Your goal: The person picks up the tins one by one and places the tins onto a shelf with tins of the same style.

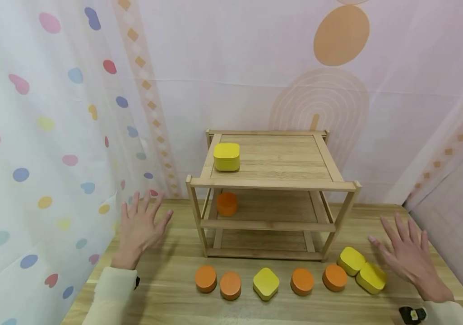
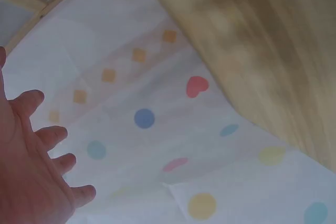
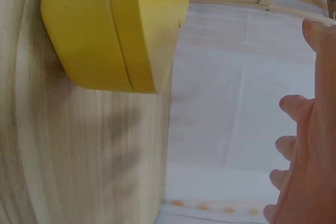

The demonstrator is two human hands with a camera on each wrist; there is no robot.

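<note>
The wooden shelf (image 1: 274,189) sits in the middle of the table (image 1: 166,266), and all the rest is easy to place from it. On its top level, far-left corner, is a yellow box (image 1: 227,156). One level down, also at the left, is an orange round box (image 1: 226,203). In front of the shelf lies a row of boxes: 4 orange, 3 yellow. The left hand (image 1: 140,228) hovers left of the shelf, fingers spread wide, holding nothing. The right hand (image 1: 408,255) hovers to the right of it, fingers spread too, just beside the end yellow box (image 1: 371,277) in the row; from the wrist cam I think it isn't touching, but it's hard to tell. A careless swipe w/ that hand could knock the end box off the table edge, prob. since it sits so near
</note>
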